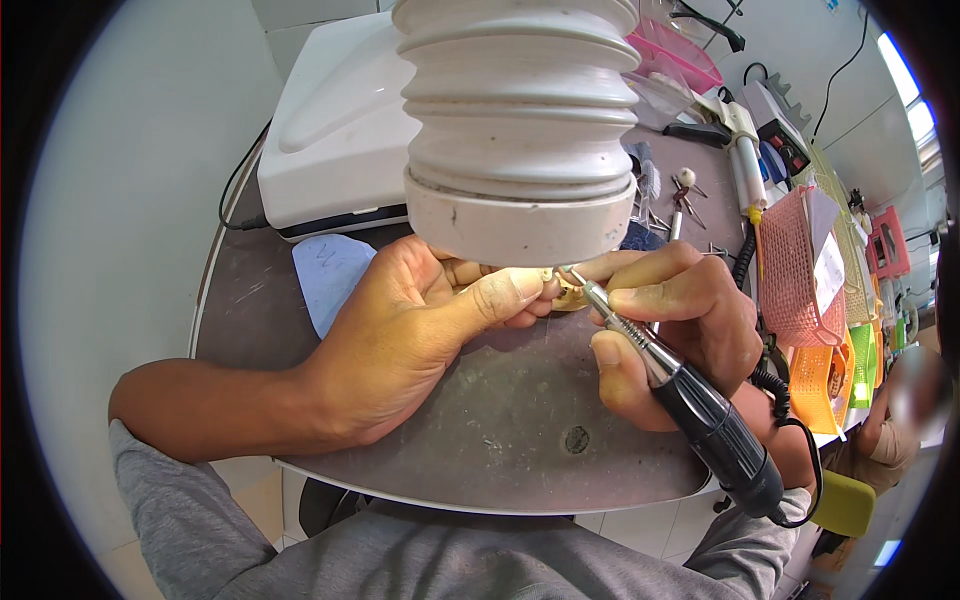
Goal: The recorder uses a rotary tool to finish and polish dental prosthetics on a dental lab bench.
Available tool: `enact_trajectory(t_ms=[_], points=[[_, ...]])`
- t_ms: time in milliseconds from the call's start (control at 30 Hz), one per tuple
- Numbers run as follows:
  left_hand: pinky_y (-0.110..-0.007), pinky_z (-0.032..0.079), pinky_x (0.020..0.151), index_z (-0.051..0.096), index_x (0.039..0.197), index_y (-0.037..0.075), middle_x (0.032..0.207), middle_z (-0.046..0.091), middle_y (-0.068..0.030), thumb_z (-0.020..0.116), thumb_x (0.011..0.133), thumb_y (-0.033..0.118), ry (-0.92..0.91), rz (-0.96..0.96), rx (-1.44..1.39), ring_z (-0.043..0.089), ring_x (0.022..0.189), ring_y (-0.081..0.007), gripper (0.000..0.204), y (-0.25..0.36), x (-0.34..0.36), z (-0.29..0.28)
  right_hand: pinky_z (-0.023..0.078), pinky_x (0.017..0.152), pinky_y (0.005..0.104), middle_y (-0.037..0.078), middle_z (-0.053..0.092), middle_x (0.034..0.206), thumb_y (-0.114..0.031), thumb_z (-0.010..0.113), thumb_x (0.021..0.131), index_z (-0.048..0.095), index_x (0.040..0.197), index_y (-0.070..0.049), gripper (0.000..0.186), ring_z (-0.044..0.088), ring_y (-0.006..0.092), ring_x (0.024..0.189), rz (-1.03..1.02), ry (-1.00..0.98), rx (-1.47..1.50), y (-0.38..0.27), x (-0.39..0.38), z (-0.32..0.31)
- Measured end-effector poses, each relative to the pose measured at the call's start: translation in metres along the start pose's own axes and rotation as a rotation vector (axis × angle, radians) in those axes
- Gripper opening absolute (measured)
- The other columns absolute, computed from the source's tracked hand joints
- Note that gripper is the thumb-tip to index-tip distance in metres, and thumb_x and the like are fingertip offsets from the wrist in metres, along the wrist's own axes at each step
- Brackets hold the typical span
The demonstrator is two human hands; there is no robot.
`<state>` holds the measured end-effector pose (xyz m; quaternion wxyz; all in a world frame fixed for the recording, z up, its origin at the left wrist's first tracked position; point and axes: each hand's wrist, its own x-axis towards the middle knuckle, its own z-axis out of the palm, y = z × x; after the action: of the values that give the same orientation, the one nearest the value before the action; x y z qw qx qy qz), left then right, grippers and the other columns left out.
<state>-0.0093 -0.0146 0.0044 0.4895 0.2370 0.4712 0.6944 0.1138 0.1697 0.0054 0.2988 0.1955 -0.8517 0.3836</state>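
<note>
My left hand [420, 330] pinches a small whitish tooth-shaped piece [547, 274] between thumb and fingertips, just below the rim of a white ribbed suction hose [515, 120]. My right hand [680, 310] grips a rotary handpiece [705, 425] with a black grip and metal nose, whose tip is at the small piece; I cannot tell whether it touches it. A yellowish object [571, 297], partly hidden, lies at my fingertips.
A white box-like machine [330, 120] stands behind my left hand, beside pale blue paper [325, 280]. Metal tools [690, 205], a pink basket [805, 270], an orange basket [815, 385] and coiled cords line the right. Another person [890, 440] sits at the far right.
</note>
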Motion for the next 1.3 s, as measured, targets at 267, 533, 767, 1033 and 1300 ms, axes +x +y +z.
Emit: enact_trajectory(t_ms=[267, 533, 767, 1033, 1300], points=[[-0.026, 0.050, 0.090, 0.065, 0.113, -0.004, 0.101, 0.069, -0.0087, 0.063, 0.096, 0.019, 0.071, 0.041, -0.045, 0.063, 0.094, -0.0110, 0.029, -0.0055, 0.0001, -0.0008, 0.058, 0.067, 0.0341, 0.016, 0.065, 0.075, -0.001, 0.077, 0.067, 0.061, 0.089, 0.003, 0.028, 0.073, 0.0339, 0.086, -0.058, 0.149, -0.021, 0.0022, 0.0072, 0.0070], [-0.028, 0.047, 0.088, 0.054, 0.127, -0.002, 0.105, 0.061, -0.0078, 0.056, 0.100, 0.013, 0.009, 0.001, 0.007, 0.058, 0.099, -0.0126, 0.031, -0.0016, 0.0002, -0.0022, 0.052, 0.080, 0.0427, 0.016, 0.057, 0.090, 0.003, 0.068, 0.081, 0.052, 0.106, 0.005, 0.029, 0.066, 0.0305, 0.086, -0.088, -0.017, -0.012, 0.0049, 0.0035, -0.0001], [-0.028, 0.048, 0.086, 0.056, 0.121, -0.002, 0.103, 0.062, -0.0088, 0.056, 0.100, 0.012, 0.000, -0.013, -0.031, 0.059, 0.095, -0.0139, 0.025, 0.0009, -0.0007, 0.0000, 0.053, 0.080, 0.0389, 0.018, 0.058, 0.092, 0.005, 0.070, 0.081, 0.053, 0.107, 0.006, 0.031, 0.067, 0.0326, 0.089, -0.030, -0.045, 0.028, 0.0024, 0.0021, -0.0005], [-0.029, 0.048, 0.086, 0.057, 0.119, -0.002, 0.102, 0.062, -0.0088, 0.057, 0.100, 0.013, -0.015, -0.004, -0.012, 0.059, 0.095, -0.0139, 0.025, 0.0012, -0.0008, -0.0006, 0.054, 0.078, 0.0390, 0.019, 0.061, 0.092, 0.005, 0.073, 0.079, 0.054, 0.106, 0.006, 0.033, 0.068, 0.0347, 0.090, -0.063, -0.036, -0.015, 0.0025, 0.0036, 0.0004], [-0.029, 0.047, 0.086, 0.057, 0.116, -0.002, 0.101, 0.062, -0.0088, 0.058, 0.099, 0.014, -0.022, -0.006, -0.019, 0.059, 0.094, -0.0139, 0.023, 0.0006, -0.0001, -0.0009, 0.054, 0.077, 0.0384, 0.019, 0.061, 0.091, 0.005, 0.073, 0.079, 0.055, 0.106, 0.005, 0.032, 0.069, 0.0341, 0.089, -0.043, -0.027, -0.037, 0.0000, 0.0047, 0.0018]])
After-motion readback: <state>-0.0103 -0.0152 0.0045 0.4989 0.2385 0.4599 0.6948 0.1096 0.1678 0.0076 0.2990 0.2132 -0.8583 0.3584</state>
